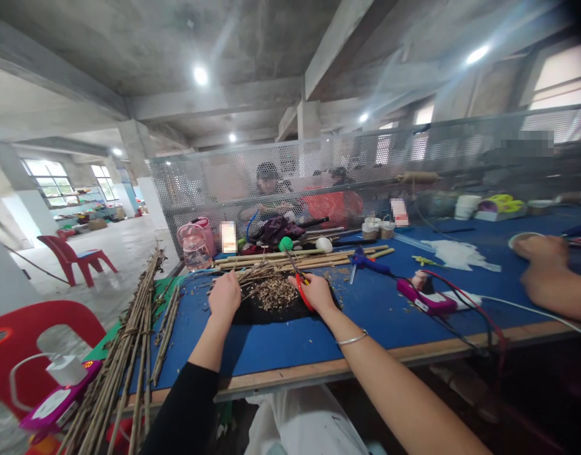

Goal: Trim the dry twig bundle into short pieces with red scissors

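My right hand (316, 292) is closed on a pair of scissors (300, 285) with red-orange handles, blades pointing up and away from me. To its left, my left hand (225, 294) is closed in a pinch on what looks like a thin twig, mostly hidden by the fingers. Between the hands a heap of short cut twig pieces (275, 294) lies on a black cloth (256, 315). Longer thin twigs (259, 273) rest just behind the heap.
Bundled long sticks (133, 328) lean over the blue table's (252, 360) left end. A glue gun (370, 260), a purple power strip (423, 297) and cables lie to the right. Another person's hand (546, 253) is at far right. A perforated metal screen (366, 161) stands behind.
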{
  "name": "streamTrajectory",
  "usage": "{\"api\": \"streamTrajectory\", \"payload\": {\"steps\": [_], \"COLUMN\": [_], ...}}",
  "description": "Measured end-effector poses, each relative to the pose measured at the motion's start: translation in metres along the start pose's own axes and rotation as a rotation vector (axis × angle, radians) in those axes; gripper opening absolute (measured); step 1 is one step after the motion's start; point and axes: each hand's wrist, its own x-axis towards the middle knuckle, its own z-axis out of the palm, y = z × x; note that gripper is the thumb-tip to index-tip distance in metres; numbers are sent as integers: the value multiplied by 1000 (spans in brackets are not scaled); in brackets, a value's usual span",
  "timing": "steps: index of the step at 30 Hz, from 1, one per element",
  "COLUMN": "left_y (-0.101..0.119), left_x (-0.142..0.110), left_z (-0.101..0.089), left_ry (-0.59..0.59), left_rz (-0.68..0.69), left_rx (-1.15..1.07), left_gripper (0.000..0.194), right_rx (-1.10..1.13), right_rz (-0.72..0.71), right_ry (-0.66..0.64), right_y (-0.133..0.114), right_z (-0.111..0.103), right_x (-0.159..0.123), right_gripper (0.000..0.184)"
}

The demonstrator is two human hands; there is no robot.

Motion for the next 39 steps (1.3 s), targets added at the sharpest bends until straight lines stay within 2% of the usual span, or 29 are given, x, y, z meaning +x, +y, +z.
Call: {"api": "streamTrajectory", "payload": {"steps": [2,3,6,8,11,13,14,18,25,29,34,36,39], "left_y": [20,28,38,37,32,30,30,28,23,20,10,6,0], "left_x": [0,-1,-8,-14,-22,-24,-24,-24,-24,-23,-17,-14,-10], "left_z": [15,24,48,56,56,53,51,50,55,54,50,49,48], "left_ry": [43,45,-95,-233,-453,-527,-528,-474,-440,-354,-17,69,122], "left_rz": [117,129,39,-19,-92,-143,-172,-249,-188,-25,311,381,419], "left_rx": [-239,-381,-877,-1126,-1283,-1312,-1321,-1315,-1168,-961,-522,-410,-305], "left_gripper": [33,33,29,30,32,31,31,34,40,37,22,22,21], "right_rx": [-11,-27,-97,-123,-92,-71,-71,-110,-139,-97,-47,-55,-116], "right_rz": [-17,-25,-45,-76,-164,-214,-231,-269,-332,-320,-286,-283,-249], "right_ry": [-17,-32,-97,-136,-184,-202,-211,-225,-212,-198,-204,-213,-222], "right_y": [-1,-2,-4,-6,-7,-8,-8,-8,-11,-12,-11,-12,-14], "right_z": [1,2,4,6,10,12,13,13,10,8,7,5,2], "right_x": [-2,-3,-7,-9,-12,-12,-12,-12,-16,-15,-15,-16,-18], "right_gripper": [35,34,32,32,33,33,33,36,50,42,36,33,30]}}
